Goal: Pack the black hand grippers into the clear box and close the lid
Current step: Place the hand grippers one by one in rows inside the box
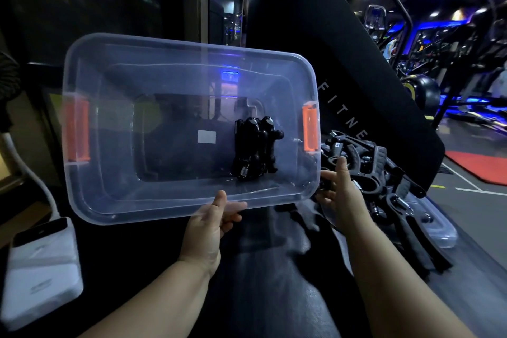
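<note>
Box: we hold clear box (115, 145) tilted up, open.
L hand: left hand (216, 217) pinches near rim.
Inside: few hand grippers (256, 148) packed, right end.
R hand: right hand (340, 195) fingers loose, by box corner.
To do: pile (375, 170) on lid (441, 230) unpacked; lid off.

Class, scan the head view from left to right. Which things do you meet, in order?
White device → left orange latch → hand grippers in the clear box → right orange latch → loose hand grippers → red mat.
</note>
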{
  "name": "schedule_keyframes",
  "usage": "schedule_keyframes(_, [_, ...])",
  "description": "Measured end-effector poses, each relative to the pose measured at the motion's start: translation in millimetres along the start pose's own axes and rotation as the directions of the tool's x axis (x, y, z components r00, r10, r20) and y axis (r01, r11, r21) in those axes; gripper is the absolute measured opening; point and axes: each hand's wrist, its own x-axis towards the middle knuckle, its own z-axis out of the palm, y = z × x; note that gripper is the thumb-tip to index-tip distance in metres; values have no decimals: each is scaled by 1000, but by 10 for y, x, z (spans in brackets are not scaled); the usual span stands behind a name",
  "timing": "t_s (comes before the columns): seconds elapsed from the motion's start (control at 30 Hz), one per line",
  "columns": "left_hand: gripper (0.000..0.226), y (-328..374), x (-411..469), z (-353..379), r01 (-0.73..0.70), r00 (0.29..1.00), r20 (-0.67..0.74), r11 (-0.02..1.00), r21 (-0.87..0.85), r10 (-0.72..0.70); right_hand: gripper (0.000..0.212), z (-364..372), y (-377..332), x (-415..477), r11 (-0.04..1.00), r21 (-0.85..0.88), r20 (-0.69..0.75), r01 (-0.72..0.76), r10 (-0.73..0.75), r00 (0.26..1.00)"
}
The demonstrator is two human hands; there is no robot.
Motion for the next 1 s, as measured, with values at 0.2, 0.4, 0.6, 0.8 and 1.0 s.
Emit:
schedule_keyframes(0.2, [47, -3, 7, 7, 10, 1000, -1, 1000, -3, -10, 51, -47, -86, -209, 967, -149, -161, 206, -229, 960])
schedule_keyframes(0.4, [47, -10, 14, -2, 12, 1000, 6, 1000, -7, -12, 17, -19, -162, -400, 914, -237, -179, 328, -373, 910])
schedule_keyframes(0.6, [49, -12, 13, -11, 8, 1000, 12, 1000, 12, -8, 22, 19, -219, -553, 917, -235, -162, 324, -365, 917])
schedule_keyframes(0.8, [46, -6, 13, -3, 3, 1000, 0, 1000, 11, -3, 37, 48, -395, -725, 887, -332, -165, 321, -390, 906])
schedule_keyframes(1.0, [43, -8, 12, -9, 2, 1000, -3, 1000, 23, -2, 31, 86, -623, -844, 878, -453, 58, 153, -142, 988])
